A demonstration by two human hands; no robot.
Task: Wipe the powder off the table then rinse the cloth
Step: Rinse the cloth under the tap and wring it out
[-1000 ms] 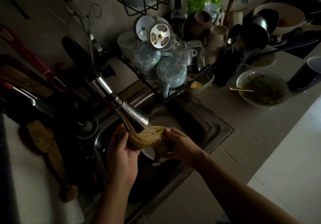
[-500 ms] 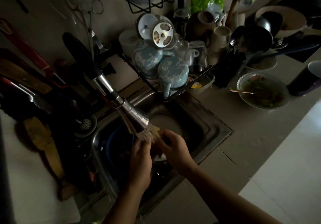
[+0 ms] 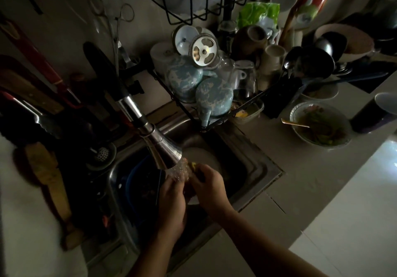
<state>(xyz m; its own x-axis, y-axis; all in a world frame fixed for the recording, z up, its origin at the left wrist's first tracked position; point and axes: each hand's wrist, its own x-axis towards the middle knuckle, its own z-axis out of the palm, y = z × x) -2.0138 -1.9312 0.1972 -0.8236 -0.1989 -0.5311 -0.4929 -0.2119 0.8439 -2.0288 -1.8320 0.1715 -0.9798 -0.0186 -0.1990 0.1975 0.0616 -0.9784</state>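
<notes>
Dim kitchen, steel sink [image 3: 264, 165]: left hand [image 3: 171, 199] and right hand [image 3: 209, 188] clench the bunched yellowish cloth [image 3: 194, 166] under the running chrome spray tap [image 3: 165, 154]. Wiping seems done (powder can't be checked here); rinsing looks midway.

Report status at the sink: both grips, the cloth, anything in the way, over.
Left grip and right grip both holding cloth over sink. Cloth under running faucet head, mostly hidden. Plate below, nothing blocking.

You stand in a dim kitchen: bare pale wall [image 3: 60, 31] far left, black wire dish rack [image 3: 253, 106] far centre, light counter [image 3: 311, 190] to your right, brightest at its near edge.
</notes>
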